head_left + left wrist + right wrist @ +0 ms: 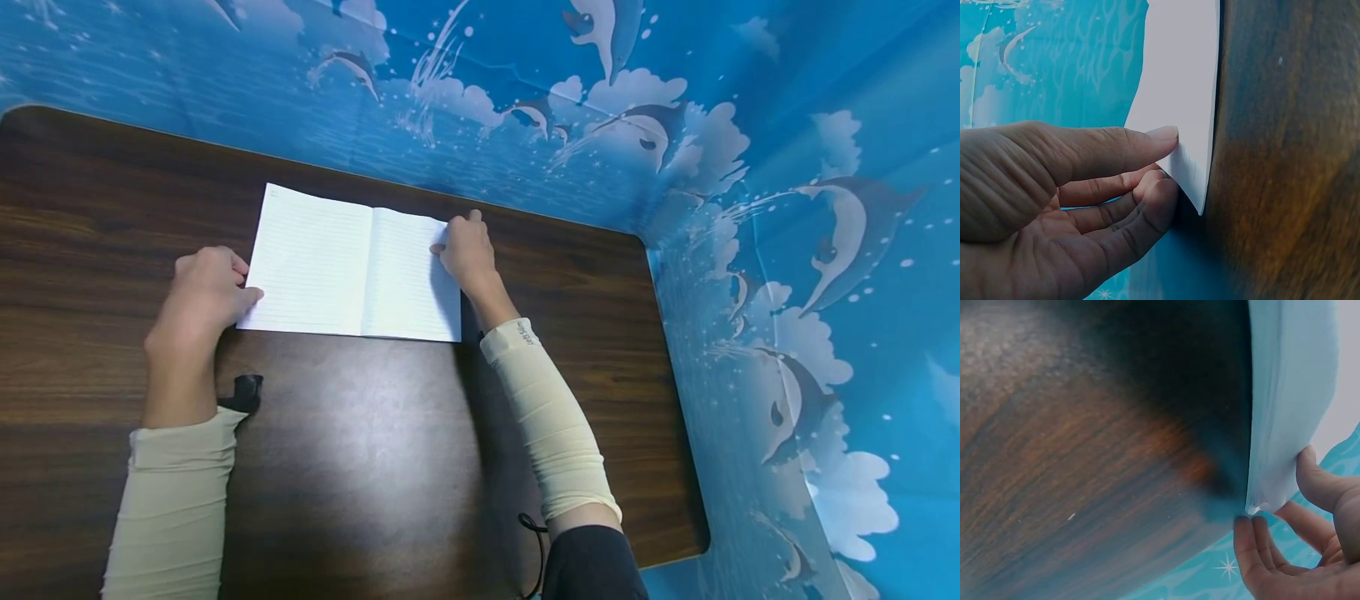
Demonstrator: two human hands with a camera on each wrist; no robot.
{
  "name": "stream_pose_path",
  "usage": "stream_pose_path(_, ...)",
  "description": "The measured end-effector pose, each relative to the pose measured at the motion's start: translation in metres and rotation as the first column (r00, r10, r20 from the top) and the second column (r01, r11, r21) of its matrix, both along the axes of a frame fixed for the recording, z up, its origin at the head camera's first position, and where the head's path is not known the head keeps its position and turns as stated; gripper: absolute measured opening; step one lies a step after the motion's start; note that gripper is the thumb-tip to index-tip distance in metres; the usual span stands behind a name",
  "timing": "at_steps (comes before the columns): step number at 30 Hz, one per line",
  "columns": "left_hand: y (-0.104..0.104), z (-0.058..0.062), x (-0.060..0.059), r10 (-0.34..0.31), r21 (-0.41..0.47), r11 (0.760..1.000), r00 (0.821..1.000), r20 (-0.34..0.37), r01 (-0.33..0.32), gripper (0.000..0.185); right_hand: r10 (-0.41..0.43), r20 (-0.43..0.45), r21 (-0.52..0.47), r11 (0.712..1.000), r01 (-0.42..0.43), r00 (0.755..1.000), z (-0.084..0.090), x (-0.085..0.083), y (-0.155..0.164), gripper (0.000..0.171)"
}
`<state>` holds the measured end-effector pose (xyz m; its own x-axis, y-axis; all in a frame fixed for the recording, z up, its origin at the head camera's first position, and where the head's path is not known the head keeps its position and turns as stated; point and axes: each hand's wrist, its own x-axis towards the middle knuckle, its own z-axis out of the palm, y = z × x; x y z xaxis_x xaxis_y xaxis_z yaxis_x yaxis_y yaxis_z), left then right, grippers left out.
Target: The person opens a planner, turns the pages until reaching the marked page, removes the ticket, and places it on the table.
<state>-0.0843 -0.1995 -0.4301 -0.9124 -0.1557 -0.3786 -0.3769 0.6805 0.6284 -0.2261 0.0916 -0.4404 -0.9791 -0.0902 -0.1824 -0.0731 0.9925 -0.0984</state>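
Blue curtain (487,108) with dolphins, clouds and splashes wraps the far and right edges of a dark wood-grain tabletop (360,467); rounded corners, bright glare on the bare wood in front of me. White ruled notebook (315,258) lies spread at two pages, close to the far edge, well apart from the far right corner. Spine runs away from me, roughly square to the far edge. Small print at the left page's upper left corner, too small to read. Left hand (198,292) is on the notebook's left edge, toward the near corner: thumb on top of the page, other fingers bent underneath, narrow pinch on the paper. Left wrist view has that page corner curving past the thumb tip. Right hand (467,248) is at the right edge, toward the far corner: thumb on the page, fingers at the outer side, pinching the edge between them. Right wrist view gives the page stack almost edge-on, fingertips right by its corner. Cream sleeves (551,417) on both forearms, lettering at the right cuff, black fabric (594,562) above the right elbow. Black block (247,392) sticks out by my left cuff. Black cable (540,550) curls beside the right elbow.
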Motion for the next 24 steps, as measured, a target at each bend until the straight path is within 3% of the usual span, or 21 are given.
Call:
stream_pose_path(5,0.0,-0.001,-0.001,0.01,0.006,1.0,1.0,0.003,-0.01,0.039,0.023,-0.037,0.012,1.0,-0.023,0.999,-0.001,0.002,-0.002,0.041)
stream_pose_path(10,-0.002,-0.001,0.001,0.007,0.011,1.0,1.0,0.008,-0.007,0.04,0.008,-0.032,-0.052,0.999,-0.01,0.999,0.0,0.006,-0.004,0.042)
stream_pose_path(19,-0.001,-0.001,0.001,0.011,0.022,1.0,1.0,0.003,-0.011,0.039,-0.16,0.063,-0.188,0.968,0.169,0.985,0.007,0.005,-0.002,0.069)
stream_pose_path(22,-0.001,-0.001,0.001,0.008,0.022,1.0,1.0,0.005,-0.008,0.039,-0.188,0.067,-0.25,0.948,0.199,0.98,0.01,0.006,0.003,0.06)
stream_pose_path(24,-0.002,0.0,0.001,0.004,0.02,1.0,1.0,0.005,-0.004,0.04,-0.2,0.071,-0.298,0.931,0.212,0.977,0.012,0.006,0.006,0.045)
